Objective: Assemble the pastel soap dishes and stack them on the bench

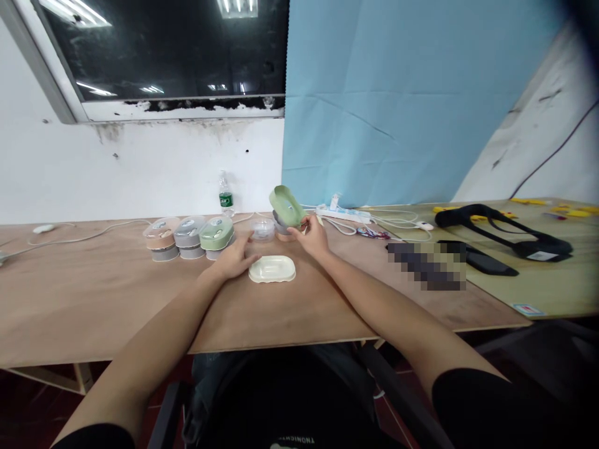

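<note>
The cream tray [272, 269] lies flat on the desk [281, 318], between the hands and nearer the front edge than the green shell [286, 206]; its long axis runs left to right, roughly along that edge; the left hand [236, 257] is the nearer one, its thumb just beside the tray's left end, though whether they touch I cannot tell; from the right hand [312, 236] the tray lies to the left and toward the front edge.

The right hand is pinched, thumb and fingers closed on the lower right end of the shell, which is tilted, its long axis sloping down to that grip; a gray part [279, 224] and a pink part [283, 237] sit below it, partly hidden; the left hand is fairly wide, thumb spread from the fingers, nothing seen in its grasp; its fingertips reach close to the clear lid [262, 229], toward the back edge.
</note>
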Action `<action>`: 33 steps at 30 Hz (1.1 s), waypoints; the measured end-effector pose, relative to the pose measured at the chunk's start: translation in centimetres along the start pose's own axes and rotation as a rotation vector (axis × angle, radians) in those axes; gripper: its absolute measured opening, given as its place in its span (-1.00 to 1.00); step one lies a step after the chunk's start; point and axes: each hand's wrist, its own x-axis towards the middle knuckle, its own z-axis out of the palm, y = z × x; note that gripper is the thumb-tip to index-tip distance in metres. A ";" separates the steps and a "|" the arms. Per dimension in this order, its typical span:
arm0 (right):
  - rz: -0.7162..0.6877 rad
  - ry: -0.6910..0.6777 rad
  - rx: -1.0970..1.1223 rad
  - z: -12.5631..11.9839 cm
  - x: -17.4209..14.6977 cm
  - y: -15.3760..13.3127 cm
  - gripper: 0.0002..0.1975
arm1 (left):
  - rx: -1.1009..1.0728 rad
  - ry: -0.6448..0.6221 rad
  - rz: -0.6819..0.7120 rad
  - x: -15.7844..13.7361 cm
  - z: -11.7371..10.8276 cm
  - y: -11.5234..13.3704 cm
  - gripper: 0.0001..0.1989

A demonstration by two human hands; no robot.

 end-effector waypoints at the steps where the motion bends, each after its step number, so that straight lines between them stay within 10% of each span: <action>1: -0.029 -0.028 0.042 -0.2 -0.4 -0.5 -0.51 | -0.021 0.041 -0.009 -0.1 -0.1 0.1 -0.18; 14: -0.279 -0.140 0.084 -0.3 -2.3 -3.6 -0.50 | -0.032 0.264 -0.114 -0.2 -1.9 1.5 -0.44; 24: -0.101 -0.924 -0.067 -1.4 -0.5 -1.1 -0.68 | 0.075 -0.312 -0.125 0.2 -0.3 0.9 -0.48; 33: 0.234 -1.199 -0.075 -2.0 0.3 -1.7 -0.71 | 0.004 -0.323 -0.042 0.2 0.0 0.8 -0.49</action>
